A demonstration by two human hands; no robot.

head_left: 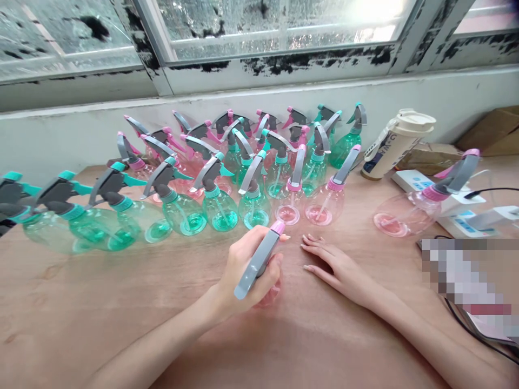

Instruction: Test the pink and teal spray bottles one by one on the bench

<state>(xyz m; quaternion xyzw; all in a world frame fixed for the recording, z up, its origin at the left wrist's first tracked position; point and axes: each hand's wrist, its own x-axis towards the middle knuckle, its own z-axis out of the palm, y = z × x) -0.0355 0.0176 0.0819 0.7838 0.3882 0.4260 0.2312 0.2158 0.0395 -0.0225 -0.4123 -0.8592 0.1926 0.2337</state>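
Note:
My left hand is wrapped round the neck of a pink spray bottle at the middle of the wooden table. The bottle's grey trigger head with a pink nozzle shows above my fingers, while much of its body is hidden beneath them. To the right, my right hand lies flat on the table, fingers stretched out and holding nothing. Just beyond both hands stand two pink spray bottles, and a row of green spray bottles runs off to the left.
More pink and green bottles crowd towards the wall under the window. At the right are a lone pink spray bottle, white power strips with cables, and a blurred-out flat item. A cream lidded cup stands by a brown paper bag.

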